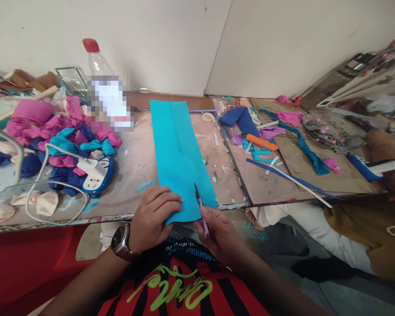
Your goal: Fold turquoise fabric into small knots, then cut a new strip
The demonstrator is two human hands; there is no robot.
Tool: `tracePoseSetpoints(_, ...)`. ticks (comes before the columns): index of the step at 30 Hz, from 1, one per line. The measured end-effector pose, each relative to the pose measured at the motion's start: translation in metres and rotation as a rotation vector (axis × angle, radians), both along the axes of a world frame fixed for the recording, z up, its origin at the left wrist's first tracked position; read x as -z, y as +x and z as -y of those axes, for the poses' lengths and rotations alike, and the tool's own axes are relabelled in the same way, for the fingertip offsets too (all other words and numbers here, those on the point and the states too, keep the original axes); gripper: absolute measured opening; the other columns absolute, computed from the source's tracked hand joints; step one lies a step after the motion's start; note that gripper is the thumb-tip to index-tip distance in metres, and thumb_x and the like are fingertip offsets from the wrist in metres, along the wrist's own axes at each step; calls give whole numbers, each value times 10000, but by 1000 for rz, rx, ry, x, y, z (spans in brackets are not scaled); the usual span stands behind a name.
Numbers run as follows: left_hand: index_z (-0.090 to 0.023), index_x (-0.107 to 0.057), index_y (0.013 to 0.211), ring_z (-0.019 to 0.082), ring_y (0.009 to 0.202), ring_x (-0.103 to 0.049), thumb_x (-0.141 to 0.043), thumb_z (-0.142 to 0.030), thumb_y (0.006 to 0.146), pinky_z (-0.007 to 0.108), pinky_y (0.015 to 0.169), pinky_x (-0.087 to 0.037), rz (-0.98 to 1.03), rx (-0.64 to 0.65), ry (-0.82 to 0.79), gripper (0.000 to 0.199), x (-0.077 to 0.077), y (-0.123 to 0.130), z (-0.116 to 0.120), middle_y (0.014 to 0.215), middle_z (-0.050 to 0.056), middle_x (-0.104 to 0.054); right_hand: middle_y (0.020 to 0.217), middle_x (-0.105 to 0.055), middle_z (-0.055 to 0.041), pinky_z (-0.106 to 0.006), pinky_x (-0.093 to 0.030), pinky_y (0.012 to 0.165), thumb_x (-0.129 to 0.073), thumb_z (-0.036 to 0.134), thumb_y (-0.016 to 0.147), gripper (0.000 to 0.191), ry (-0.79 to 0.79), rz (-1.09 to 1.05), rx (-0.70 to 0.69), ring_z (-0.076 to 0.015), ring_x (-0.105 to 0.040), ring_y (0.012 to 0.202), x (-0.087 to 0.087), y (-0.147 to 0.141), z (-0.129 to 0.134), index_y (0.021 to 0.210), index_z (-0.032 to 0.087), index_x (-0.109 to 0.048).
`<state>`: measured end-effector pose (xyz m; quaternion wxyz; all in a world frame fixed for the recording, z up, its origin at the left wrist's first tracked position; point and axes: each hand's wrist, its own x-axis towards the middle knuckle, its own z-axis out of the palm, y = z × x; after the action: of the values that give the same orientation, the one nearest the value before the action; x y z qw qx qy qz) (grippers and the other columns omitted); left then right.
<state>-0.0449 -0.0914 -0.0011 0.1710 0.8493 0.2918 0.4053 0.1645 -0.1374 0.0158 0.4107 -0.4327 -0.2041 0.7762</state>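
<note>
A long sheet of bright blue material (174, 149) lies across the table, its near end reaching over the front edge. My left hand (154, 210) grips the near left corner, fingers on top and thumb beneath. In my right hand (215, 226) is a pair of small scissors (202, 210) with pink handles. Their dark blades lie at the sheet's near edge, pointing away from me. Whether the blades are parted cannot be made out. A crease or slit runs lengthwise down the sheet's far half.
Pink, blue and cream fabric bundles (39, 123) crowd the left side, beside a power strip (98, 175) with a cable. Behind stands a red-capped bottle (97, 55). On the right are an orange-handled cutter (261, 142), scraps, cardboard (292, 162) and another person's arm (386, 147).
</note>
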Motion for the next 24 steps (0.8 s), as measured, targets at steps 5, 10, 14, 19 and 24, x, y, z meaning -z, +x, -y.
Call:
tracePoseSetpoints(5, -214, -618, 1074, 276, 1128, -604, -574, -140, 898, 476, 1009, -450, -2, -7, 2, 196, 1, 0, 1, 1156, 84, -756, 539, -506, 76, -196, -133, 359, -806, 619, 815, 523, -10, 31, 4, -21, -275, 370, -1, 0, 1, 710, 192, -523)
tracePoseSetpoints(10, -211, -617, 1070, 265, 1130, -600, -567, -121, 892, 467, 1013, -449, -10, -11, 2, 205, 0, 0, 1, 1157, 81, -756, 549, -513, 71, -213, -133, 372, -816, 622, 802, 510, -11, 38, 6, -32, -290, 384, 1, 0, 2, 723, 201, -539)
tracePoseSetpoints(14, -208, -611, 1074, 267, 1130, -597, -580, -112, 883, 468, 1011, -448, -3, -5, 2, 216, 0, 0, 0, 1156, 80, -755, 549, -502, 74, -215, -114, 373, -802, 619, 819, 507, -5, 41, -3, -27, -275, 374, 0, 0, 1, 718, 201, -534)
tracePoseSetpoints(19, -208, -608, 1081, 268, 1132, -589, -582, -95, 870, 472, 1011, -442, -2, -4, 0, 241, 1, 0, 0, 1160, 76, -752, 541, -503, 78, -210, -123, 372, -805, 627, 810, 524, -1, 44, -5, -23, -272, 369, 0, -1, 1, 713, 202, -514)
tracePoseSetpoints(24, -216, -607, 1087, 275, 1133, -591, -567, -89, 860, 482, 1012, -437, -21, -4, -2, 263, 2, 0, 1, 1164, 77, -751, 544, -512, 74, -211, -115, 365, -797, 621, 823, 509, -5, 37, 0, -25, -276, 369, 1, -1, 1, 724, 198, -533)
